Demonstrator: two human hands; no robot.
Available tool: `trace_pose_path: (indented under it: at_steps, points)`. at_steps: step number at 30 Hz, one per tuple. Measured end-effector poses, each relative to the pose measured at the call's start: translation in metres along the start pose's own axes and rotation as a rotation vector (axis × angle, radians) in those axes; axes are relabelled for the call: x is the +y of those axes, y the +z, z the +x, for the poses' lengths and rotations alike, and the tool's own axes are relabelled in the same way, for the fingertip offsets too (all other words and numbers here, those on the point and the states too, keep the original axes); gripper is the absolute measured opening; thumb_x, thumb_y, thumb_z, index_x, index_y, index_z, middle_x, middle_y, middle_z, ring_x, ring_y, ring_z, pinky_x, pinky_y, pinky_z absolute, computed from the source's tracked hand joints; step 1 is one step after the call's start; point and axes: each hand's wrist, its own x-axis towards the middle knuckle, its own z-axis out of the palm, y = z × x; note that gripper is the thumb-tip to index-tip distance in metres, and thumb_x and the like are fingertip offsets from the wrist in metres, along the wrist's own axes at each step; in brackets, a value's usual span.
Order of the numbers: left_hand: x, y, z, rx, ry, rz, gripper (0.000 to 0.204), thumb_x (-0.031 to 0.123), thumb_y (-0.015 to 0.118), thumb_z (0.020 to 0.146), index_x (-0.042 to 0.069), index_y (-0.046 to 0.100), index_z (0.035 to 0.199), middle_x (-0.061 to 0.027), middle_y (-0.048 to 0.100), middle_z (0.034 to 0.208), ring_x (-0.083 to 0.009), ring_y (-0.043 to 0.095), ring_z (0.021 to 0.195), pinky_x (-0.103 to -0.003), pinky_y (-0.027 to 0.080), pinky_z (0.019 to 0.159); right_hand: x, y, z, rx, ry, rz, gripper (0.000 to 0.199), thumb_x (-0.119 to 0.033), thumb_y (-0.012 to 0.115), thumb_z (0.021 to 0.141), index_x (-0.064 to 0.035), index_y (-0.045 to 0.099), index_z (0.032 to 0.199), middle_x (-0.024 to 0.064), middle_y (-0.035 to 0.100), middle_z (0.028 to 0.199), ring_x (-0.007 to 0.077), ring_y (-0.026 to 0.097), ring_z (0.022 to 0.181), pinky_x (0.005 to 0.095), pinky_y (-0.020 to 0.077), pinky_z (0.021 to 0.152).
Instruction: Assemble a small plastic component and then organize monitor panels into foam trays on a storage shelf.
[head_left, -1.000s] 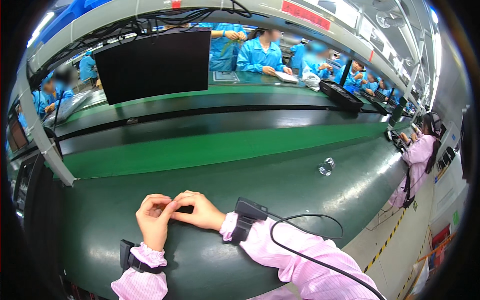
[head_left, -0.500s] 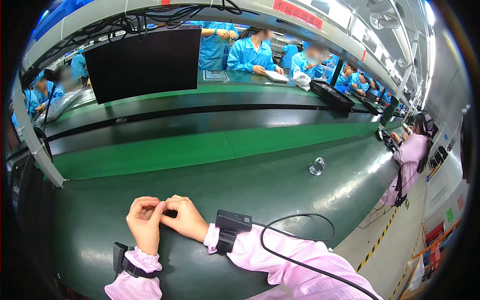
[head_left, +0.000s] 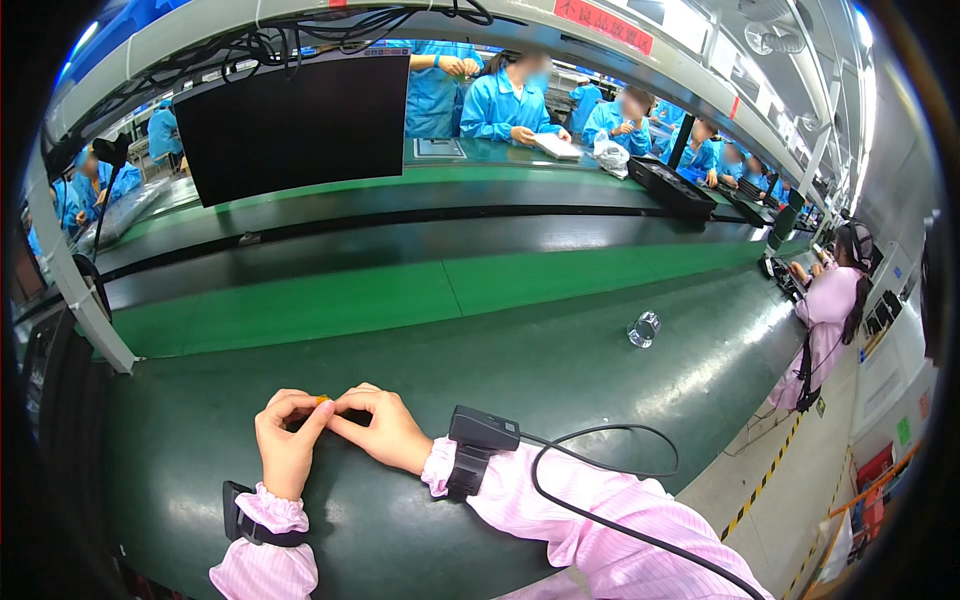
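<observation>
A tiny orange-yellow piece point(head_left: 322, 399), too small to name, shows between the fingertips of both hands, just above the dark green tabletop point(head_left: 440, 370). My left hand point(head_left: 285, 440) pinches it with thumb and index finger from the left. From the right, the fingertips of my right hand point(head_left: 390, 432) close together at the same piece. Much of it is covered by the fingers. Each wrist wears a black strapped device over a pink striped sleeve, and a black cable point(head_left: 600, 505) runs along my right forearm.
A small clear glass-like cup point(head_left: 643, 329) stands on the table to the right. Beyond the green strip point(head_left: 380, 295), a black monitor point(head_left: 295, 125) hangs from the frame. A black tray point(head_left: 672, 188) sits far right. Blue-clothed people work opposite; a pink-clothed person point(head_left: 832, 300) sits at right.
My right hand has shifted slightly right, and its fingers look straighter. More of the orange-yellow piece now shows between the fingertips. The whole view has moved a little.
</observation>
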Motion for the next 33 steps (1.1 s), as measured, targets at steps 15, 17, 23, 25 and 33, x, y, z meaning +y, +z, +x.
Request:
trace_pose_path:
  at_steps: [15,17,23,25,33]
  points:
    - [0.001,-0.004,0.006,-0.005,0.065,0.152,0.009,0.007,0.069,0.081,-0.001,0.068,0.077,-0.0046,0.062,0.075,-0.0084,0.055,0.066,-0.022,0.041,0.057,0.0,-0.003,0.005,0.002,0.002,-0.022,0.019,-0.023,0.069,0.08,-0.0038,0.066,0.082,0.0074,0.064,0.083,0.0228,0.055,0.087,0.0336,0.0434,0.079]
    - [0.005,-0.013,0.002,-0.008,0.089,0.221,0.012,0.01,0.066,0.083,0.0,0.069,0.079,-0.0073,0.062,0.074,-0.0134,0.058,0.067,-0.026,0.043,0.059,-0.003,0.005,0.005,0.046,-0.013,-0.076,0.021,-0.024,0.069,0.08,-0.0042,0.067,0.083,0.0084,0.065,0.086,0.0242,0.058,0.087,0.0347,0.045,0.079]
    - [0.005,-0.009,-0.004,-0.026,0.112,0.237,0.018,0.014,0.062,0.085,0.002,0.068,0.098,-0.0115,0.067,0.094,-0.0186,0.064,0.086,-0.031,0.051,0.077,-0.003,0.0,0.003,-0.005,0.086,-0.056,0.014,-0.015,0.07,0.08,-0.0034,0.069,0.087,0.0098,0.066,0.089,0.0199,0.062,0.082,0.0306,0.0481,0.075]
    - [0.001,-0.002,-0.003,-0.06,-0.027,0.023,0.021,0.009,0.06,0.085,0.001,0.064,0.104,-0.0109,0.067,0.095,-0.0153,0.063,0.088,-0.029,0.051,0.075,-0.001,-0.006,0.002,0.002,0.12,-0.004,0.009,-0.008,0.068,0.08,0.0004,0.066,0.084,0.0071,0.064,0.084,0.0144,0.058,0.079,0.0264,0.0461,0.072]
    - [-0.025,-0.001,0.004,-0.09,0.154,0.01,0.015,0.011,0.064,0.084,-0.001,0.064,0.094,-0.007,0.058,0.083,-0.0119,0.055,0.07,-0.026,0.046,0.063,0.022,-0.006,0.002,-0.081,0.141,0.185,0.009,-0.003,0.056,0.088,-0.0003,0.055,0.079,0.0,0.055,0.079,0.0068,0.048,0.075,0.0211,0.038,0.068]
